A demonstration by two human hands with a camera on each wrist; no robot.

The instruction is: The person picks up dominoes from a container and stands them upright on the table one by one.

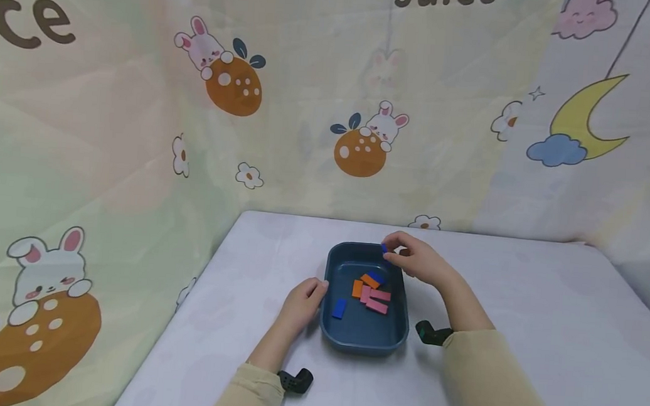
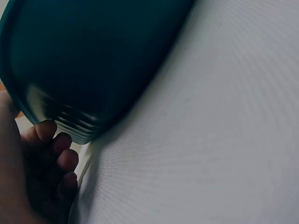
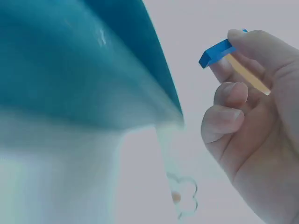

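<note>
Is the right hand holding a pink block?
No, the right hand pinches a blue block between its fingers; the pink blocks lie in the tray.

Dark blue tray (image 1: 362, 341), orange, pink and blue blocks (image 1: 372, 292), white table (image 1: 549, 319), cream bunny-and-orange patterned curtain (image 1: 138, 121)

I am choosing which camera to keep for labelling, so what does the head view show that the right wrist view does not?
Only the head view shows the left hand resting against the blue tray's left side, the coloured pieces lying inside the tray, the white table and the cartoon-printed backdrop.

Only the right wrist view shows up close that the fingertips pinch the blue piece by one end, with a pale strip beside it.

Both show the right hand, that blue piece and the blue tray.
</note>
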